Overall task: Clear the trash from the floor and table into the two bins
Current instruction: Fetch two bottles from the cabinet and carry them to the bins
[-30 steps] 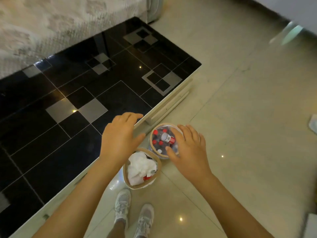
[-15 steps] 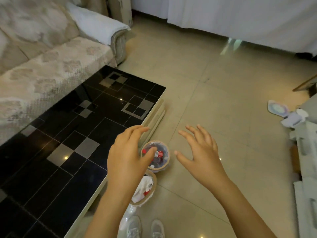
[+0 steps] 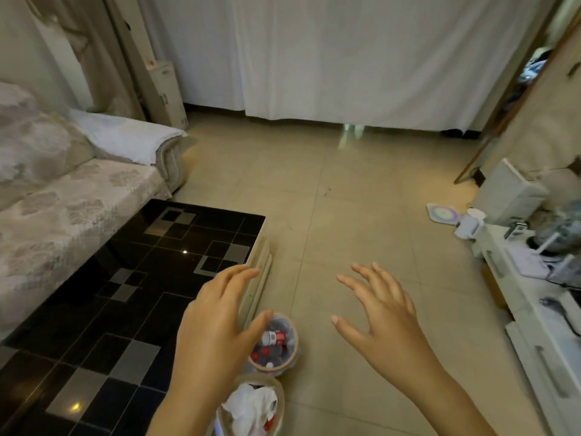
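Observation:
Two small round bins stand on the tiled floor beside the black table. The farther bin holds several bottles with red caps. The nearer bin at the bottom edge holds crumpled white paper. My left hand hovers over the table's edge and partly covers both bins, fingers apart and empty. My right hand hangs over the bare floor to the right of the bins, fingers spread, holding nothing.
A patterned sofa runs along the table's left side. White curtains close the far wall. A white low cabinet with clutter stands at the right, with a white cup and a round pad on the floor beside it.
The view has tilted up from the bins to the room. Both hands have lifted away from the bins and spread open; the right hand has left the bottle bin.

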A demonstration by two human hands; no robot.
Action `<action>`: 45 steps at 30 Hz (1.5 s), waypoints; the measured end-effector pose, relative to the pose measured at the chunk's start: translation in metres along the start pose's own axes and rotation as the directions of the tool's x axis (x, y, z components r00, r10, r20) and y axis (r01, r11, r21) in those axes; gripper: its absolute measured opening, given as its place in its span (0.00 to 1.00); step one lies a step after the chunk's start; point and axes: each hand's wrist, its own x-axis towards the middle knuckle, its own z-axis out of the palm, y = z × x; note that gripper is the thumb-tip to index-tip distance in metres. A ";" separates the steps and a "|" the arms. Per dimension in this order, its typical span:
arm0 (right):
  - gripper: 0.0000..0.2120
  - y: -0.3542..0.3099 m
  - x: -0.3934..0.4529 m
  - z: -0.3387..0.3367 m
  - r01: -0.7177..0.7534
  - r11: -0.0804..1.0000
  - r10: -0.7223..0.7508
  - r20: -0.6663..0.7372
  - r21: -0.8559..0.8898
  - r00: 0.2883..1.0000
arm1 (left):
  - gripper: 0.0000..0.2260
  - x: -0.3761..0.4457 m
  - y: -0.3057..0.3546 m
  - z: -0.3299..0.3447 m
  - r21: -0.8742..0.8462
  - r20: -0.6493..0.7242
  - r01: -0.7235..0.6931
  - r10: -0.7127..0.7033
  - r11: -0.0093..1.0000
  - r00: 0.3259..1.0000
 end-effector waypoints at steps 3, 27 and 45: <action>0.36 -0.007 -0.009 -0.007 -0.021 0.999 0.021 -0.016 -0.032 1.000 | 0.30 -0.003 -0.009 -0.010 0.025 0.019 -0.053 0.053 0.998 0.998; 0.32 0.107 0.051 -0.057 -0.038 0.995 0.027 -0.126 -0.089 0.992 | 0.30 0.097 0.068 0.082 -0.036 -0.034 -0.120 0.119 0.992 0.992; 0.29 0.259 0.195 -0.087 0.002 0.997 -0.015 -0.167 -0.074 0.986 | 0.28 0.255 0.176 0.191 0.181 0.000 -0.118 0.120 0.976 0.993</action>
